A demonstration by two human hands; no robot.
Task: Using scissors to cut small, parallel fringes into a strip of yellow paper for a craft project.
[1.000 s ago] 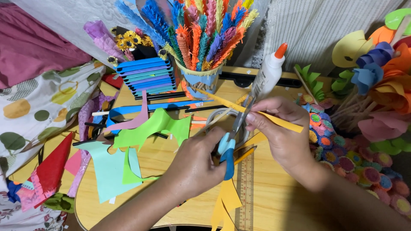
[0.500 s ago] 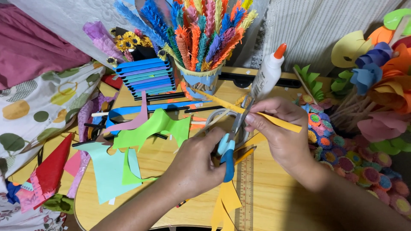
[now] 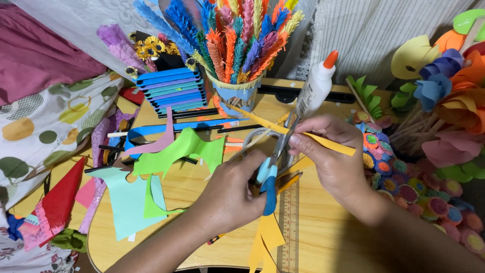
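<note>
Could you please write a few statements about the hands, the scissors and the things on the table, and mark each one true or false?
1. The left hand holds blue-handled scissors. True.
2. The right hand pinches a red paper strip. False: the yellow paper strip is yellow.
3. The glue bottle has an orange cap. True.
4. The ruler stands in the cup. False: it lies flat on the wooden table; the cup holds fringed paper stems.
5. A green paper scrap lies left of the scissors. True.
</note>
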